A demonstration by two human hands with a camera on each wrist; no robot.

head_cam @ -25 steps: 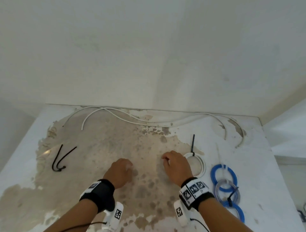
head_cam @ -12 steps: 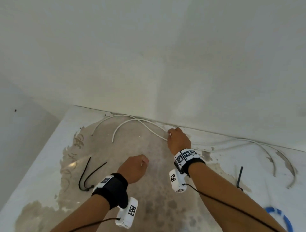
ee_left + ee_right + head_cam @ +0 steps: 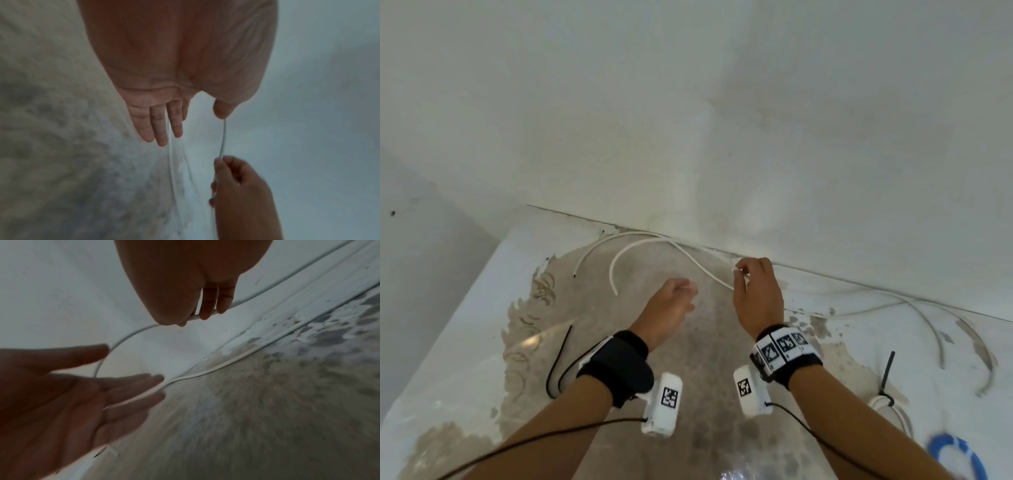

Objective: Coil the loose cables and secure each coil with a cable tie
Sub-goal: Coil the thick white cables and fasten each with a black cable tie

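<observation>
A loose white cable [image 3: 640, 244] arcs along the wall at the table's far edge, and a second white cable [image 3: 590, 251] lies just outside it. My right hand [image 3: 740, 274] pinches the first cable between thumb and fingers [image 3: 206, 311] and holds it a little above the table. Left of it my left hand [image 3: 683, 295] hovers open, palm turned toward the cable, fingers [image 3: 159, 129] straight, holding nothing. In the left wrist view the cable [image 3: 223, 139] runs from beside my thumb to the right hand [image 3: 225, 164]. Two black cable ties [image 3: 558, 359] lie at the left.
At the right lie a white coil bound with a black tie [image 3: 886, 399] and a blue coil [image 3: 959, 457]. More white cable [image 3: 935, 329] trails along the wall to the right. The table [image 3: 482, 335] is white with worn brown patches and ends at the wall.
My right hand left the white coil, reached the far cable by the wall and took it in a pinch. My left hand went forward and opened from a fist.
</observation>
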